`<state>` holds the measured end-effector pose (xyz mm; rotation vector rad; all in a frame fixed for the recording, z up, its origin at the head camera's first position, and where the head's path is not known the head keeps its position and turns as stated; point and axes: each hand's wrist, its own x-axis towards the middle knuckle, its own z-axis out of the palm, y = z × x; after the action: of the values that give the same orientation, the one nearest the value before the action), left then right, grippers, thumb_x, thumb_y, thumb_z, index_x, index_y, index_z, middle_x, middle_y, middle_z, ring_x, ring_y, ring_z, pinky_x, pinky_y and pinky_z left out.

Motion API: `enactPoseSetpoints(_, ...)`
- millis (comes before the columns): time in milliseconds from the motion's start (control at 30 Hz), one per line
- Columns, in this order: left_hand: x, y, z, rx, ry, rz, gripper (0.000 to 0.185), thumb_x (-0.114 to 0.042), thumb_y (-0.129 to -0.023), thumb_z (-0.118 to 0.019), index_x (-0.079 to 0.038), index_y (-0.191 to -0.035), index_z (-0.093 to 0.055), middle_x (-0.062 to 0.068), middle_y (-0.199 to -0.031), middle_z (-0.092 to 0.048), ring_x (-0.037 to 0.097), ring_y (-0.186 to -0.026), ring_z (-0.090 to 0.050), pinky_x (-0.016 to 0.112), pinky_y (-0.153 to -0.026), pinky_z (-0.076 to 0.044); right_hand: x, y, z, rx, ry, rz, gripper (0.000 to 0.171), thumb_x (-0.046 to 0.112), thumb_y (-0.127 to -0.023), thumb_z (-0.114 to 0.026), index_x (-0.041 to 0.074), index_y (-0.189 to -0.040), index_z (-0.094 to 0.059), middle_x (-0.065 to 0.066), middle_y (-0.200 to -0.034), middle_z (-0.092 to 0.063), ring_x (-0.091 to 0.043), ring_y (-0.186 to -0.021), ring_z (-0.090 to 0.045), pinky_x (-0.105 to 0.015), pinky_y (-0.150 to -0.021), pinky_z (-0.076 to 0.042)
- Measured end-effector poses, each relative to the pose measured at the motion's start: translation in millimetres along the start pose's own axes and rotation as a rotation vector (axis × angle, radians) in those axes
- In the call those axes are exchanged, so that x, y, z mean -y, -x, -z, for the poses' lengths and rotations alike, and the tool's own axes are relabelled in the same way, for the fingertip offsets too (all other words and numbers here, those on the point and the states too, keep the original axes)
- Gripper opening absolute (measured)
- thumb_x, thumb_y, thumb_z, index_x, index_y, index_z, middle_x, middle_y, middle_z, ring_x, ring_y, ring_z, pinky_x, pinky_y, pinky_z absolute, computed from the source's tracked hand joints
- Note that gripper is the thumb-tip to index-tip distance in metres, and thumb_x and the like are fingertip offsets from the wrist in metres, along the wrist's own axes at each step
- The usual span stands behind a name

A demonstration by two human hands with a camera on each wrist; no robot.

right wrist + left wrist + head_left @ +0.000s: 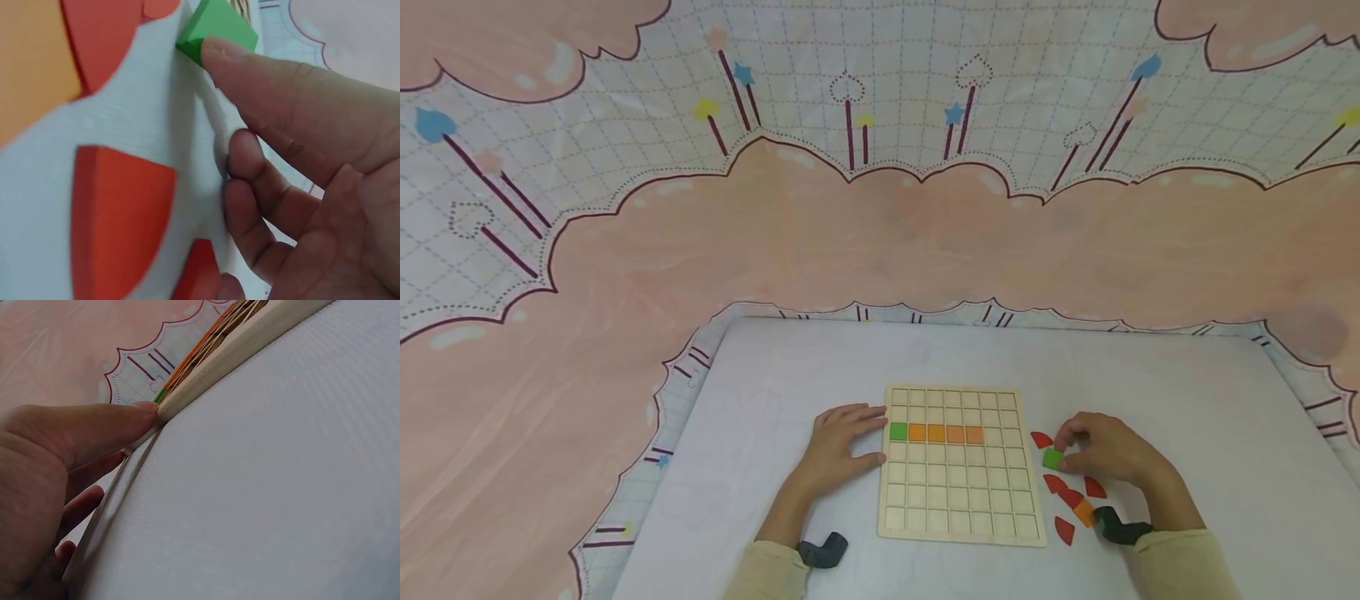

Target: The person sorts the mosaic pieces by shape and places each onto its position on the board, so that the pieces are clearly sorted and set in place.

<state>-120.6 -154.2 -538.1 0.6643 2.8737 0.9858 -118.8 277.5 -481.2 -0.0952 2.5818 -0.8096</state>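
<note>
Currently our right hand (1108, 450) pinches a small green square block (1053, 457) on the white tabletop (1187, 417), just right of the pale wooden grid board (958, 500). Our left hand (842, 442) lies flat, fingers straight, thumb tip pressed against the board's left edge. Board row holds one green tile (898, 431) and four orange tiles (945, 433). Red quarter-round pieces (1063, 528) and an orange block (1084, 512) sit near the right hand.

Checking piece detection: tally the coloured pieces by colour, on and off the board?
Green squares: 2, one on the board, one under the right hand at
Orange squares: 5, four on the board, one loose
Red quarter-rounds: 5, all loose
Total: 12
</note>
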Motion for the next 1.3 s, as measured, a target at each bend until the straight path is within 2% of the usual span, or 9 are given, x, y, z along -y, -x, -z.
enactPoseSetpoints(167,-0.1,0.7,-0.2,-0.002,-0.004,-0.004,0.054,-0.038,-0.085,-0.080,-0.019,-0.135,-0.068,-0.008,-0.149,-0.058,0.025,-0.143,-0.046,0.059,-0.117,-0.026,2,2,3,0.026,-0.027,-0.012,0.017,0.023,-0.082,-0.082,0.017,-0.094,-0.070,-0.002,-0.102,-0.065,-0.025,-0.099,-0.053,-0.034,-0.074,-0.047)
enactPoseSetpoints(367,0.1,1.1,-1.7,-0.004,-0.012,0.005,0.055,-0.039,-0.085,-0.079,-0.020,-0.136,-0.067,-0.009,-0.150,-0.058,0.024,-0.143,-0.046,0.059,-0.118,-0.026,3,3,4,0.050,-0.138,-0.014,0.016,0.022,-0.085,-0.080,0.014,-0.096,-0.071,-0.003,-0.091,-0.067,-0.022,-0.086,-0.055,-0.034,-0.065,-0.049)
enactPoseSetpoints(533,0.0,1.3,-2.1,-0.009,-0.017,0.002,0.055,-0.040,-0.086,-0.079,-0.021,-0.136,-0.067,-0.009,-0.150,-0.058,0.023,-0.143,-0.046,0.058,-0.118,-0.027,6,1,2,0.015,-0.152,0.008,0.013,0.024,-0.088,-0.078,0.018,-0.098,-0.071,-0.001,-0.094,-0.069,-0.021,-0.089,-0.058,-0.033,-0.069,-0.051)
enactPoseSetpoints(633,-0.5,1.5,-2.0,-0.011,-0.024,-0.003,0.054,-0.040,-0.086,-0.079,-0.021,-0.136,-0.067,-0.009,-0.149,-0.058,0.023,-0.143,-0.046,0.058,-0.117,-0.027,9,-1,1,-0.028,-0.152,0.051,0.010,0.025,-0.091,-0.075,0.020,-0.099,-0.072,-0.001,-0.098,-0.069,-0.021,-0.094,-0.059,-0.033,-0.074,-0.051)
enactPoseSetpoints(833,-1.2,1.6,-0.9,-0.010,-0.020,-0.006,0.054,-0.039,-0.086,-0.079,-0.020,-0.135,-0.068,-0.008,-0.149,-0.058,0.024,-0.143,-0.046,0.059,-0.117,-0.027,17,-8,-5,-0.067,-0.227,0.099,0.013,0.023,-0.094,-0.072,0.014,-0.104,-0.071,-0.004,-0.101,-0.067,-0.023,-0.099,-0.061,-0.032,-0.079,-0.053)
enactPoseSetpoints(1033,-1.2,1.0,0.3,-0.002,-0.014,-0.010,0.054,-0.039,-0.086,-0.079,-0.020,-0.135,-0.068,-0.008,-0.149,-0.058,0.024,-0.143,-0.046,0.059,-0.116,-0.027,29,-17,-15,-0.091,-0.279,0.079,0.015,0.023,-0.092,-0.075,0.012,-0.103,-0.072,-0.004,-0.094,-0.067,-0.021,-0.093,-0.059,-0.028,-0.074,-0.052)
enactPoseSetpoints(1300,-2.3,0.0,2.2,0.008,0.001,-0.004,0.054,-0.039,-0.086,-0.079,-0.019,-0.135,-0.067,-0.007,-0.150,-0.058,0.025,-0.143,-0.045,0.059,-0.117,-0.025,46,-26,-26,-0.109,-0.310,0.008,0.018,0.024,-0.089,-0.078,0.011,-0.101,-0.072,-0.003,-0.085,-0.067,-0.019,-0.079,-0.058,-0.028,-0.065,-0.050)
